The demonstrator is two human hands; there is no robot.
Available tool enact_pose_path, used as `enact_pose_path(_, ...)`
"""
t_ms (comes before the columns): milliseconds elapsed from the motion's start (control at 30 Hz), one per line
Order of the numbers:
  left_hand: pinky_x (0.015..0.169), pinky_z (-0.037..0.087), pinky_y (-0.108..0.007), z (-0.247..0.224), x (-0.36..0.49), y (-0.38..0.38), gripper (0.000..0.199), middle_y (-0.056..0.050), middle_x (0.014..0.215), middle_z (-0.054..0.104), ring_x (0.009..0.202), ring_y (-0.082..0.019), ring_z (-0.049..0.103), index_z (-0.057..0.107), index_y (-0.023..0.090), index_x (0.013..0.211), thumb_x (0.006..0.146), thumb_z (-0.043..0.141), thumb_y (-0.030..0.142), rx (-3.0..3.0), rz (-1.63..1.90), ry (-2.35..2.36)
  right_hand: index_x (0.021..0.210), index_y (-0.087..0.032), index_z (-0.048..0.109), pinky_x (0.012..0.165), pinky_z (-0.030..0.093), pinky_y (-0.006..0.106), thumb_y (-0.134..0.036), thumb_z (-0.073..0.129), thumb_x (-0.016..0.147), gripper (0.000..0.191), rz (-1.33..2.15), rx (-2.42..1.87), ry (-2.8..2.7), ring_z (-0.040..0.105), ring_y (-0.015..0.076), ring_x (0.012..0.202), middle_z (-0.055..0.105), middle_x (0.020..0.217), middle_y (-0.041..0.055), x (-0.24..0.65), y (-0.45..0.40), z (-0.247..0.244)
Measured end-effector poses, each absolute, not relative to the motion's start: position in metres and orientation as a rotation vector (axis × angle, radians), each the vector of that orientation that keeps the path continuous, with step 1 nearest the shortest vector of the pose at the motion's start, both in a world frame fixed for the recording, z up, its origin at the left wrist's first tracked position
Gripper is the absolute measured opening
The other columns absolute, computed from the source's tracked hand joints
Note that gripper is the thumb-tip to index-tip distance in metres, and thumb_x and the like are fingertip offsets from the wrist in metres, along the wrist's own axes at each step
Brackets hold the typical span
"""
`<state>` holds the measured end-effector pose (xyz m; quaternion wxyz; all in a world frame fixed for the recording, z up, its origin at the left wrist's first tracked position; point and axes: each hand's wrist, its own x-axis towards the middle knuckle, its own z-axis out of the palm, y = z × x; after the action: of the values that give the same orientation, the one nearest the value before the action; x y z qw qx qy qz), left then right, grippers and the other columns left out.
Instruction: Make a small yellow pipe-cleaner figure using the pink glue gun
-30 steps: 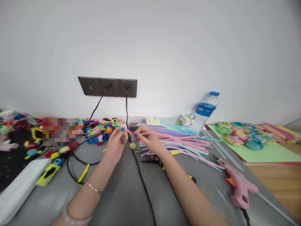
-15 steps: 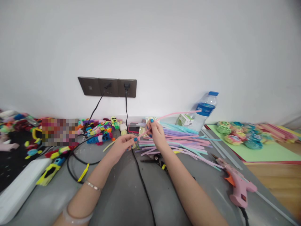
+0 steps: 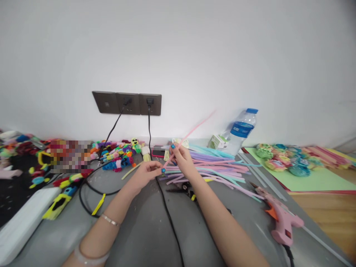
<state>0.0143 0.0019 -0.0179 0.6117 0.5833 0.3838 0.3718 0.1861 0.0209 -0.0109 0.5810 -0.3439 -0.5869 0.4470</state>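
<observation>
A pink pipe cleaner [image 3: 194, 129] slants up to the right from my hands, its far end blurred against the wall. My right hand [image 3: 180, 158] pinches it partway along, thumb and fingertips together. Close beside it, my left hand [image 3: 148, 174] has thumb and forefinger at the near end of the same pipe cleaner. Beyond and right of my hands lies a loose bundle of pastel pipe cleaners [image 3: 217, 168] in pink, purple and turquoise. Black-handled pliers [image 3: 183, 188] lie on the grey table [image 3: 139, 230], partly hidden by my right forearm.
A pink glue gun [image 3: 283, 218] lies at the right, near clear glue sticks [image 3: 261, 174]. A water bottle [image 3: 241, 129] leans at the wall. Colourful pipe-cleaner figures [image 3: 119, 157] fill the back left. Black cables [image 3: 169, 215] run from wall sockets [image 3: 126, 103] across the table.
The pink pipe cleaner has swung from nearly level to a steeper upward slant. My right hand has shifted slightly left and down, my left hand slightly down.
</observation>
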Motion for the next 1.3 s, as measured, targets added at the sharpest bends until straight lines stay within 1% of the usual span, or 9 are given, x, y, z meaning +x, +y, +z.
enact_pose_path(100,0.051,0.025,-0.021,-0.017,0.013,0.004,0.027,0.003,0.061,0.052,0.054,-0.008,0.037,0.067,0.016,0.069,0.064,0.079,0.041,1.257,0.952,0.935,0.074,-0.022,0.046,0.042,0.026,0.021,-0.061,0.061,0.084,0.043,1.061,-0.772,-1.39,0.035,0.0071,0.039,0.044,0.045,-0.0089,0.186,0.021,-0.012)
enact_pose_path(200,0.048,0.025,-0.02,-0.015,0.012,0.006,0.029,0.004,0.058,0.048,0.05,-0.006,0.035,0.066,0.017,0.069,0.061,0.081,0.041,1.159,1.078,0.978,0.074,-0.021,0.047,0.043,0.031,0.021,-0.057,0.064,0.083,0.041,1.074,-0.789,-1.414,0.042,0.0077,0.04,0.054,0.048,-0.0063,0.186,0.02,-0.01)
enact_pose_path(433,0.048,0.032,-0.018,-0.012,0.011,0.011,0.031,0.005,0.058,0.052,0.051,-0.005,0.042,0.064,0.016,0.068,0.054,0.086,0.032,0.822,1.305,0.906,0.072,-0.021,0.047,0.048,0.044,0.022,-0.045,0.069,0.082,0.035,1.239,-0.783,-1.467,0.055,0.0101,0.045,0.069,0.058,0.0008,0.182,0.013,-0.009)
enact_pose_path(567,0.051,0.039,-0.017,-0.011,0.012,0.012,0.037,0.006,0.059,0.054,0.054,-0.006,0.048,0.062,0.017,0.071,0.048,0.088,0.027,0.605,1.289,0.876,0.072,-0.02,0.049,0.048,0.046,0.022,-0.04,0.07,0.082,0.031,1.332,-0.782,-1.505,0.058,0.0098,0.046,0.07,0.06,0.0008,0.176,0.013,-0.016)
enact_pose_path(633,0.051,0.039,-0.016,-0.013,0.012,0.013,0.039,0.006,0.06,0.055,0.055,-0.006,0.049,0.062,0.017,0.071,0.045,0.089,0.027,0.561,1.281,0.862,0.073,-0.02,0.049,0.048,0.047,0.021,-0.04,0.07,0.082,0.031,1.354,-0.763,-1.51,0.058,0.0097,0.046,0.07,0.06,0.0006,0.174,0.013,-0.018)
enact_pose_path(800,0.049,0.035,-0.016,-0.016,0.012,0.013,0.042,0.005,0.059,0.055,0.053,-0.005,0.046,0.067,0.016,0.073,0.044,0.091,0.034,0.673,1.27,0.912,0.081,-0.019,0.057,0.053,0.05,0.023,-0.042,0.074,0.079,0.028,1.261,-0.735,-1.386,0.062,0.0112,0.053,0.07,0.064,-0.0004,0.179,0.016,-0.011)
enact_pose_path(900,0.05,0.035,-0.016,-0.017,0.013,0.011,0.044,0.003,0.062,0.058,0.056,-0.006,0.047,0.071,0.015,0.077,0.046,0.091,0.039,0.784,1.195,0.951,0.078,-0.018,0.061,0.054,0.05,0.023,-0.042,0.073,0.08,0.027,1.159,-0.749,-1.289,0.062,0.0106,0.053,0.07,0.065,0.0002,0.184,0.019,-0.008)
enact_pose_path(1100,0.052,0.035,-0.017,-0.019,0.014,0.007,0.048,0.001,0.068,0.06,0.058,-0.006,0.047,0.075,0.015,0.087,0.051,0.088,0.044,0.879,1.079,0.942,0.075,-0.017,0.062,0.049,0.049,0.023,-0.055,0.068,0.08,0.039,1.114,-0.721,-1.164,0.058,0.0106,0.045,0.065,0.053,-0.001,0.188,0.025,-0.013)
enact_pose_path(1300,0.049,0.029,-0.019,-0.02,0.016,0.01,0.042,0.002,0.061,0.056,0.052,-0.005,0.042,0.073,0.014,0.077,0.05,0.088,0.044,0.894,1.171,0.959,0.073,-0.017,0.061,0.048,0.052,0.025,-0.057,0.068,0.079,0.041,1.181,-0.76,-1.269,0.061,0.0125,0.045,0.066,0.053,0.0004,0.186,0.023,-0.012)
